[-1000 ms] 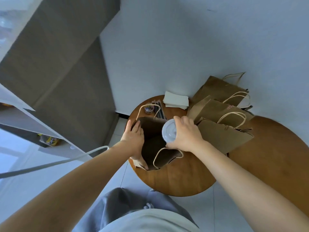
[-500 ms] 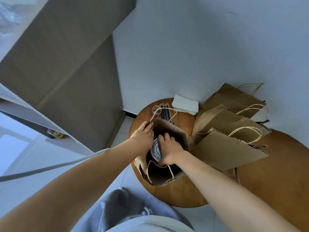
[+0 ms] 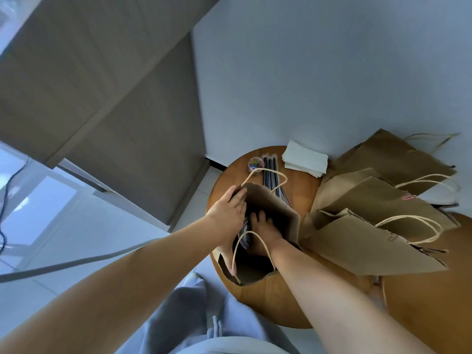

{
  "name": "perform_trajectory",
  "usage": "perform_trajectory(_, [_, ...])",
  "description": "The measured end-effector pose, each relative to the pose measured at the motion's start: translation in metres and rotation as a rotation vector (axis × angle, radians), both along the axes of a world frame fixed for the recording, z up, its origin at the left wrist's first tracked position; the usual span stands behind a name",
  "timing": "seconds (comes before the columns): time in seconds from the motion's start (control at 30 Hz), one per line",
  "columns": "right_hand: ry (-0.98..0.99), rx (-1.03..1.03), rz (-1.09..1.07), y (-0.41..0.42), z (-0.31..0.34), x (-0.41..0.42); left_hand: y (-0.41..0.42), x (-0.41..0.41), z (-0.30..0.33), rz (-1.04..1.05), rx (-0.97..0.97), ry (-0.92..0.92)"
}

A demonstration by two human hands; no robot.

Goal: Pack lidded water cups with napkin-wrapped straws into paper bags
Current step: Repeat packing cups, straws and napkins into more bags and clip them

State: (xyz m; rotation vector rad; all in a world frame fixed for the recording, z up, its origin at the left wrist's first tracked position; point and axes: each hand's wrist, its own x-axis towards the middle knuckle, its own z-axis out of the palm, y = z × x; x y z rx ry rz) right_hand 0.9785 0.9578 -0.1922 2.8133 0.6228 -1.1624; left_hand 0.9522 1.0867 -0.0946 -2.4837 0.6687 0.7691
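An open brown paper bag (image 3: 279, 208) stands on the small round wooden table (image 3: 265, 302). My left hand (image 3: 228, 213) holds the bag's left rim, fingers over the edge. My right hand (image 3: 264, 229) reaches deep inside the bag, wrapped around the lidded cup (image 3: 244, 235); only a sliver of the cup's lid shows in the dark interior. Black straws (image 3: 271, 175) lie behind the bag, and a stack of white napkins (image 3: 305, 159) sits at the table's far edge.
Three more brown paper bags (image 3: 370, 246) lie stacked to the right, handles up, across a second larger round table (image 3: 434, 297). A small clear tub of coloured clips (image 3: 256, 163) sits by the straws. A white wall stands behind; grey cabinet panels are to the left.
My right hand has lowered the cup from above the bag's mouth down inside the bag. My left hand stayed on the rim. The view has shifted.
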Motion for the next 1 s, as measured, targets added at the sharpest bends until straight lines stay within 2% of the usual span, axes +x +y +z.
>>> perform_trajectory(0.23, [-0.011,-0.002,0.022,-0.002,-0.001,0.001,-0.003,0.002,0.004,0.009,0.008,0.041])
perform_trajectory(0.43, [-0.159,0.134,0.042,-0.001,0.049,-0.004,0.002,0.008,0.017,0.07,-0.088,0.051])
perform_trajectory(0.5, [-0.247,0.196,0.069,-0.006,0.076,-0.003,0.003,0.012,0.026,0.163,-0.222,0.077])
perform_trajectory(0.6, [-0.354,0.242,0.087,-0.018,0.116,0.0,0.008,0.014,0.037,0.386,-0.588,0.098])
perform_trajectory(0.67, [-0.411,0.232,0.077,-0.026,0.134,0.003,0.016,0.014,0.046,0.533,-0.69,0.074])
perform_trajectory(0.8, [-0.501,0.124,0.105,-0.04,0.153,0.014,0.029,0.022,0.051,0.621,-0.6,-0.06])
perform_trajectory(1.0, [-0.465,0.082,0.027,-0.049,0.145,0.048,0.005,0.063,0.037,0.662,-0.681,-0.112])
